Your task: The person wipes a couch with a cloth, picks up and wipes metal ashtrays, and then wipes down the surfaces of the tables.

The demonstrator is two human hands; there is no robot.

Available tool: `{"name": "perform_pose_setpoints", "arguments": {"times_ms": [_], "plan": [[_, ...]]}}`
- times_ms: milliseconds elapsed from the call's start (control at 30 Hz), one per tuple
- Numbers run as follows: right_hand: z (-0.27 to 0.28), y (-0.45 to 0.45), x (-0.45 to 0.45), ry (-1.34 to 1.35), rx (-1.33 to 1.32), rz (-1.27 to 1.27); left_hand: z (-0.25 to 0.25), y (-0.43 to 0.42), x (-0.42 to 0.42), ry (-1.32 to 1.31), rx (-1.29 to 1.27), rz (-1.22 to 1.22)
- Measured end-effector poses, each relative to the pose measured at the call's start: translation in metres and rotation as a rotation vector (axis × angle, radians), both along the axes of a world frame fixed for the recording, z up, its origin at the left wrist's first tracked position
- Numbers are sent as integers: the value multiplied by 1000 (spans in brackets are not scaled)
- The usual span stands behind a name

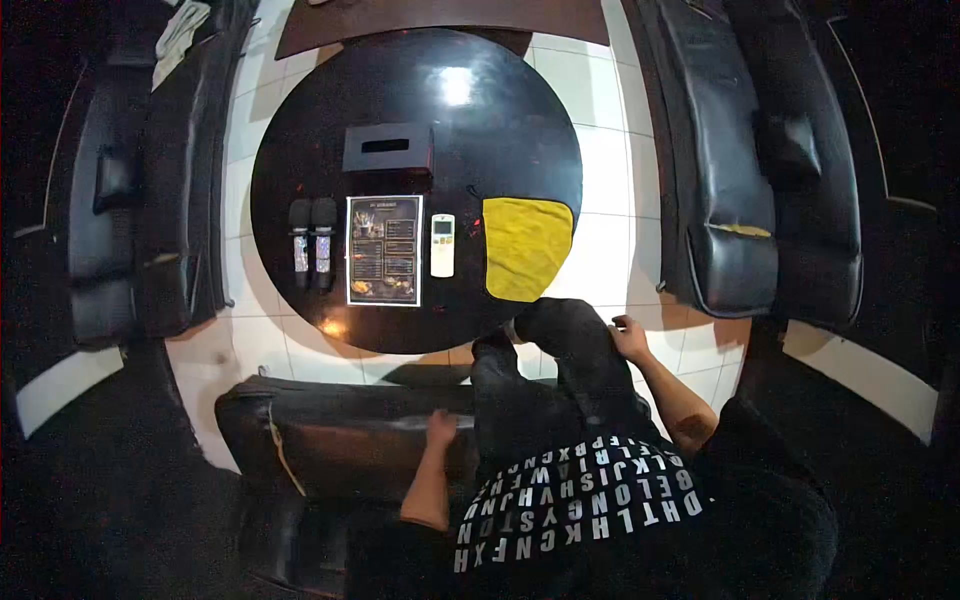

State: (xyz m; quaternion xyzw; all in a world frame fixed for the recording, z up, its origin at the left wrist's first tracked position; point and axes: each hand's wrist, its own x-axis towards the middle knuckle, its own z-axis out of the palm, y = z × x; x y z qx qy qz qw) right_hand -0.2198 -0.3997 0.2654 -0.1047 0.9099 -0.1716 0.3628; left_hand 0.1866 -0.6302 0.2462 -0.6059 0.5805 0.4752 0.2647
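My left hand [440, 429] hangs beside my left thigh, over the front of the black sofa seat. It looks blurred, and its fingers are hard to make out. Beside my right knee is my right hand [628, 339], its fingers loosely apart and nothing visible in it. On the round black table [510, 110] ahead, a yellow cloth [527, 248] lies nearest to my knees. Left of it are a white remote control [442, 246], a printed menu [384, 251], and two black microphones [300, 245] with glittery bands, side by side. Neither hand touches these.
A black tissue box [388, 148] stands behind the menu. Black padded sofas flank the table on the left [140, 220] and right [725, 150]. My own sofa [340, 435] has a torn seam. White floor tiles [605, 240] surround the table. A cloth [180, 40] lies on the left sofa.
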Motion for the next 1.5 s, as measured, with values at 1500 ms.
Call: {"name": "perform_pose_setpoints", "arguments": {"times_ms": [1500], "plan": [[-234,-200,19,317,-299,1500,-214,90,-248,-21,-703,-35]]}}
